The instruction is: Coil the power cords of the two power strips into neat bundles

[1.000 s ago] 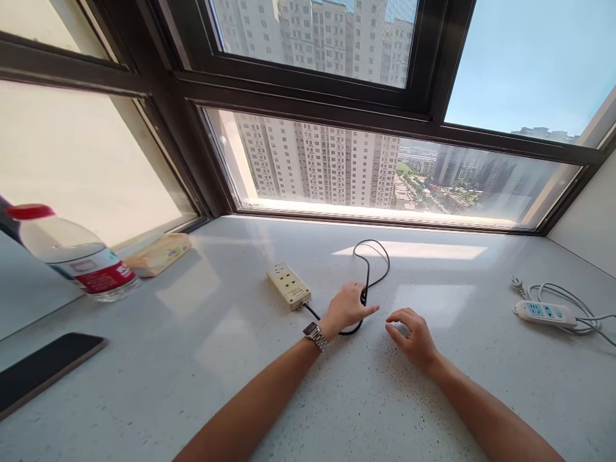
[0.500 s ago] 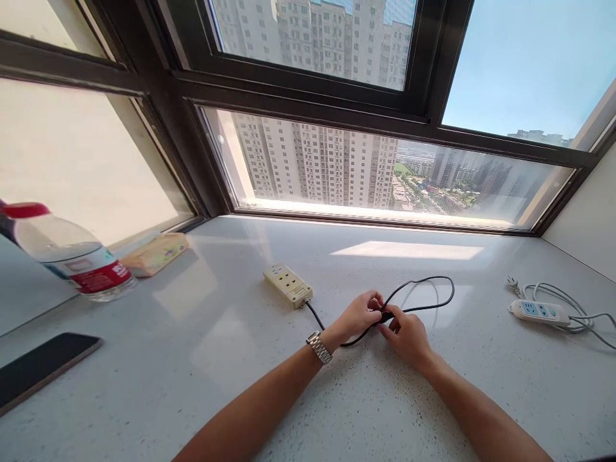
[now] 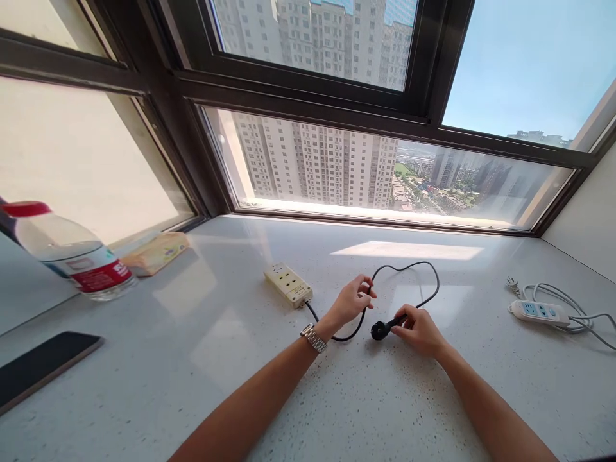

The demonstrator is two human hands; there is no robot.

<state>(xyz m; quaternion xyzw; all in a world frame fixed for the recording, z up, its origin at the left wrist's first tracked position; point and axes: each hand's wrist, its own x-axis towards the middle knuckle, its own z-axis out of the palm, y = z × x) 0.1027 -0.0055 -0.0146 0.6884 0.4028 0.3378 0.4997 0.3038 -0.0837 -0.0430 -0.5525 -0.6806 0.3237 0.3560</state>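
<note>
A black power cord (image 3: 436, 282) runs from the cream power strip (image 3: 289, 285) and loops round to a black plug (image 3: 380, 330). My right hand (image 3: 418, 330) is closed on the plug's neck, holding the prongs toward the left. My left hand (image 3: 351, 305), with a metal watch (image 3: 314, 338) on the wrist, has its fingers curled around the cord between strip and plug. The strip lies flat, sockets up, to the left of both hands.
A white power strip (image 3: 539, 312) with its grey coiled cord (image 3: 563, 295) lies at the right. On the left are a water bottle (image 3: 91, 269), a tissue pack (image 3: 158, 253) and a dark phone (image 3: 45, 366). Windows (image 3: 308, 167) border the pale speckled counter (image 3: 346, 410).
The hands have moved apart. My right hand has drawn the plug down and right, away from the left, and the plug now shows plainly. The cord loop has shifted and widened.
</note>
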